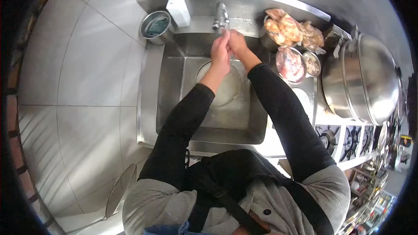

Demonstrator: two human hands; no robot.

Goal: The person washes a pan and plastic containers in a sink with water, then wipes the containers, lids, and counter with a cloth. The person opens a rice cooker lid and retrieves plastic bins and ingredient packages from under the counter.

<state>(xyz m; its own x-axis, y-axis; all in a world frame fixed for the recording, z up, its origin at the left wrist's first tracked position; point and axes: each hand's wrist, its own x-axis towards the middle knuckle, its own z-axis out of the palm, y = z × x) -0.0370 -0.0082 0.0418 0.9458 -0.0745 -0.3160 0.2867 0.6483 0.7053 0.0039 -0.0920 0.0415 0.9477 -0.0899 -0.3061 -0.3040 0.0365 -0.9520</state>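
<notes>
Just below the faucet [220,17], at the back of the steel sink [257,124], my two hands are clasped together. My left hand [221,52] presses against the other palm, its thumb side up. Curled fingers of my right hand [237,43] close over it; the fingertips of both are partly hidden. No tool shows in either one. Beneath my wrists a round pale dish [228,92] lies on the sink bottom, partly covered by my left forearm. Whether water is running is hard to make out.
Left of the faucet stand a white pump bottle [178,12] and a steel pot with a green scrubber [157,26]. To the right are containers of raw meat [291,64] and chicken pieces [285,28], a large lidded steel pot [361,78] and stove burners [328,139].
</notes>
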